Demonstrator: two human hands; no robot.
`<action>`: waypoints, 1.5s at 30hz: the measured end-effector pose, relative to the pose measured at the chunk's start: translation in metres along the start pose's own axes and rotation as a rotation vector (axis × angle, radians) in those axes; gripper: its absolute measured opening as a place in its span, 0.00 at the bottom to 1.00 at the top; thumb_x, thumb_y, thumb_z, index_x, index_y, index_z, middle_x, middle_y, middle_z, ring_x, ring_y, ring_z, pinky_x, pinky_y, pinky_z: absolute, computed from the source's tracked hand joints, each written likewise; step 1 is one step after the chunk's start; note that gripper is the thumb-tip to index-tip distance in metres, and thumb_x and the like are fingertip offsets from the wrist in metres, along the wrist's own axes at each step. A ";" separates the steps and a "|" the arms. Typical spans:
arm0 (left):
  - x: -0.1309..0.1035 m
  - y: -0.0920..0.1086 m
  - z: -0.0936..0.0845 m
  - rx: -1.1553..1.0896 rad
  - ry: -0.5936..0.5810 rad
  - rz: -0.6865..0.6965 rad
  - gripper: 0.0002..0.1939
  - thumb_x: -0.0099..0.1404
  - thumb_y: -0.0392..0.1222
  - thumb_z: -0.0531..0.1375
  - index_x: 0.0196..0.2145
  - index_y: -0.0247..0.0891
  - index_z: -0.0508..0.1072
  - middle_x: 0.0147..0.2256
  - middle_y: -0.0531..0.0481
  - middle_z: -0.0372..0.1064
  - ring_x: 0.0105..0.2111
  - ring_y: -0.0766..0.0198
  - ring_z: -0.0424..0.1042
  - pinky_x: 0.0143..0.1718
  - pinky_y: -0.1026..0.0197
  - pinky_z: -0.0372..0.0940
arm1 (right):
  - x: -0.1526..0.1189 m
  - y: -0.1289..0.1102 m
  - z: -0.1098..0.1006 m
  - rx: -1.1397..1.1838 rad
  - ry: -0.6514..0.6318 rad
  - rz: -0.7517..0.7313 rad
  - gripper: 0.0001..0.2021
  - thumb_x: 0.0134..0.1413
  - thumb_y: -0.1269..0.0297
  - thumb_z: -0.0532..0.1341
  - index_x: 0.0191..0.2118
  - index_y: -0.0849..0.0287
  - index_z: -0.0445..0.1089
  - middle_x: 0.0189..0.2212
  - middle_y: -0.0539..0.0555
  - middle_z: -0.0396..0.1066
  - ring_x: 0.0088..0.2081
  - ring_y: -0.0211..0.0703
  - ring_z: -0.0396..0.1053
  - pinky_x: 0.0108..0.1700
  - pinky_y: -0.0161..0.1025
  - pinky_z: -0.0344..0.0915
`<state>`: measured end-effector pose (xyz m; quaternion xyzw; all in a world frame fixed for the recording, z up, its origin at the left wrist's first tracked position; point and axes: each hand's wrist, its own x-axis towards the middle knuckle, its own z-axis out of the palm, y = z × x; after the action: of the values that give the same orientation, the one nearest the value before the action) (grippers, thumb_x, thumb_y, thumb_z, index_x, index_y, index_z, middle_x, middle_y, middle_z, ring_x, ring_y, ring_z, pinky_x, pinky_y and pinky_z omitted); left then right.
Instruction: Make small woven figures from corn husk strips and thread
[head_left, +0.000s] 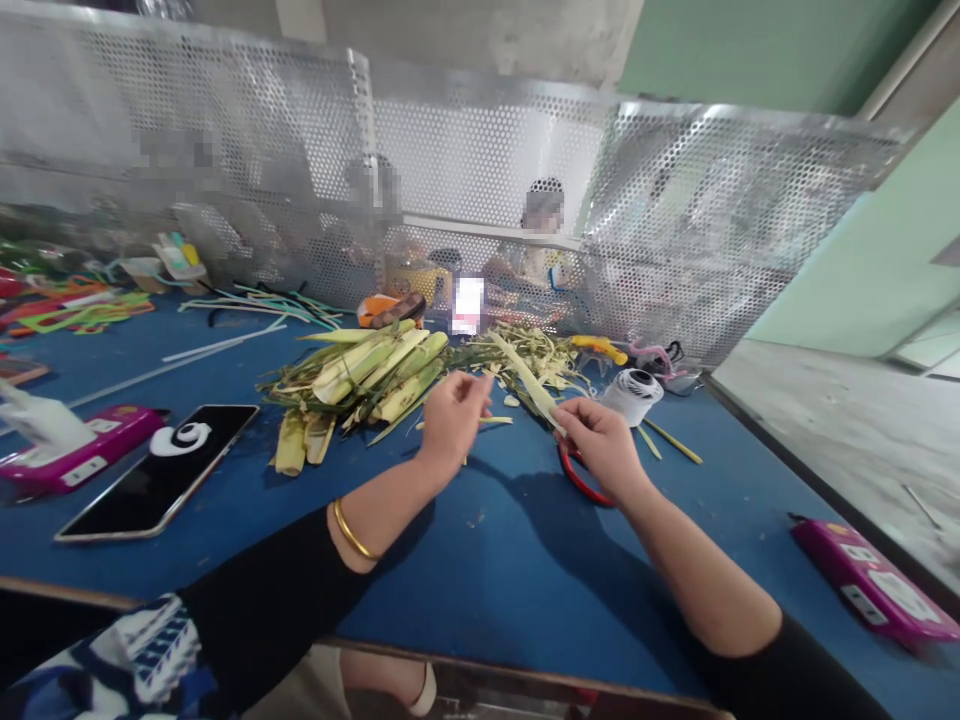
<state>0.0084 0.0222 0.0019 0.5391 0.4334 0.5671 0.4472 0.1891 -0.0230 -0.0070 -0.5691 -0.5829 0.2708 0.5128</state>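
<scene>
- No brand or writing can be read; the white labels on the magenta device (877, 583) at the right edge and on the magenta device (71, 450) at the left are too small to make out.
- The black phone (154, 470) lies flat with a dark screen, a white swirl-shaped object on its top end.
- The work surface is a blue table (480, 560), its cloth-like top littered with pale scraps; a perforated metal screen (675, 210) fences its far side, with pale green walls to the right.
- The right hand (600, 445) is pinched shut on the lower end of a pale leaf strip (525, 375), which slants up and away to the left above the table.
- The left hand (454, 415), a gold bangle on its wrist, has its fingertips together on a thin fibre near the strip's upper part.
- A pile of green stalks (375, 375) lies just behind the left hand, fibrous and tapering.
- A white thread spool (634, 393) stands near the right hand, and red-handled scissors (577, 478) lie partly under it.
</scene>
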 end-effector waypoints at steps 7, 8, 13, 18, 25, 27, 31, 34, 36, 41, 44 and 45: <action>-0.032 0.000 0.013 -0.061 -0.384 -0.185 0.06 0.57 0.37 0.62 0.34 0.39 0.73 0.29 0.52 0.74 0.31 0.65 0.73 0.30 0.66 0.64 | -0.014 0.009 0.024 0.061 -0.070 -0.012 0.12 0.52 0.53 0.61 0.36 0.54 0.60 0.20 0.45 0.68 0.20 0.40 0.67 0.24 0.36 0.64; -0.031 0.001 0.013 -0.086 -0.380 -0.230 0.06 0.58 0.36 0.61 0.35 0.38 0.75 0.30 0.51 0.75 0.31 0.65 0.73 0.31 0.65 0.64 | -0.016 0.008 0.024 0.060 -0.086 -0.031 0.12 0.53 0.54 0.60 0.38 0.54 0.59 0.21 0.45 0.68 0.21 0.40 0.68 0.25 0.36 0.64; -0.024 0.005 0.010 -0.217 -0.327 -0.387 0.06 0.57 0.35 0.61 0.33 0.37 0.79 0.33 0.48 0.77 0.32 0.65 0.73 0.34 0.63 0.65 | -0.019 0.000 0.019 -0.012 -0.160 -0.209 0.08 0.58 0.58 0.57 0.39 0.53 0.59 0.25 0.48 0.70 0.24 0.39 0.69 0.28 0.36 0.66; -0.024 0.005 0.008 -0.260 -0.287 -0.427 0.05 0.54 0.36 0.64 0.32 0.37 0.79 0.33 0.47 0.76 0.33 0.65 0.72 0.33 0.64 0.65 | -0.020 -0.005 0.015 -0.213 -0.217 -0.403 0.04 0.58 0.66 0.56 0.36 0.56 0.68 0.24 0.49 0.70 0.26 0.39 0.69 0.30 0.36 0.66; -0.023 0.002 0.009 -0.347 -0.286 -0.478 0.13 0.55 0.28 0.60 0.38 0.37 0.78 0.39 0.47 0.76 0.30 0.69 0.72 0.32 0.66 0.65 | -0.020 0.000 0.014 -0.496 -0.253 -0.772 0.11 0.61 0.65 0.57 0.47 0.56 0.71 0.42 0.60 0.73 0.43 0.48 0.72 0.43 0.44 0.69; -0.022 0.001 0.010 -0.353 -0.291 -0.472 0.14 0.54 0.26 0.59 0.38 0.36 0.77 0.39 0.47 0.76 0.29 0.69 0.71 0.31 0.65 0.66 | -0.020 0.000 0.013 -0.536 -0.247 -0.792 0.13 0.61 0.64 0.57 0.49 0.56 0.70 0.42 0.60 0.73 0.43 0.49 0.72 0.42 0.44 0.70; -0.023 0.003 0.010 -0.342 -0.290 -0.439 0.14 0.55 0.26 0.58 0.38 0.35 0.77 0.39 0.46 0.76 0.32 0.67 0.72 0.34 0.65 0.67 | -0.019 0.000 0.011 -0.565 -0.186 -0.765 0.11 0.63 0.66 0.55 0.46 0.55 0.73 0.39 0.58 0.75 0.39 0.45 0.73 0.39 0.40 0.70; -0.025 0.005 0.009 -0.290 -0.305 -0.387 0.14 0.56 0.28 0.59 0.39 0.36 0.78 0.40 0.46 0.76 0.35 0.67 0.73 0.35 0.66 0.66 | -0.018 0.001 0.010 -0.552 -0.117 -0.771 0.11 0.64 0.65 0.55 0.45 0.55 0.74 0.37 0.57 0.75 0.37 0.43 0.74 0.38 0.38 0.70; -0.027 0.005 0.010 -0.243 -0.293 -0.380 0.13 0.57 0.30 0.61 0.41 0.36 0.78 0.39 0.46 0.77 0.35 0.66 0.73 0.34 0.66 0.65 | -0.018 0.003 0.010 -0.547 -0.074 -0.777 0.11 0.63 0.66 0.55 0.43 0.55 0.74 0.36 0.56 0.75 0.36 0.42 0.74 0.38 0.37 0.70; -0.030 0.000 0.012 -0.198 -0.211 -0.401 0.16 0.58 0.31 0.61 0.45 0.35 0.76 0.32 0.48 0.76 0.28 0.67 0.71 0.28 0.65 0.65 | -0.018 0.004 0.013 -0.525 -0.070 -0.744 0.10 0.62 0.66 0.56 0.39 0.55 0.76 0.33 0.56 0.75 0.33 0.42 0.73 0.36 0.37 0.69; -0.028 -0.002 0.013 -0.145 -0.181 -0.349 0.13 0.57 0.30 0.61 0.41 0.32 0.77 0.27 0.50 0.73 0.23 0.70 0.67 0.23 0.68 0.61 | -0.019 0.003 0.014 -0.460 -0.154 -0.735 0.09 0.62 0.66 0.57 0.41 0.54 0.75 0.35 0.55 0.75 0.35 0.41 0.74 0.37 0.37 0.70; -0.027 -0.002 0.013 -0.129 -0.181 -0.319 0.13 0.56 0.29 0.61 0.41 0.32 0.77 0.25 0.52 0.72 0.21 0.71 0.65 0.22 0.68 0.60 | -0.019 0.002 0.014 -0.439 -0.175 -0.737 0.09 0.62 0.66 0.56 0.41 0.54 0.75 0.36 0.55 0.75 0.35 0.41 0.74 0.38 0.36 0.70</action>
<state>0.0217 -0.0031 -0.0054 0.4824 0.4341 0.4650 0.6022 0.1734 -0.0367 -0.0190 -0.3935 -0.8321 -0.0132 0.3906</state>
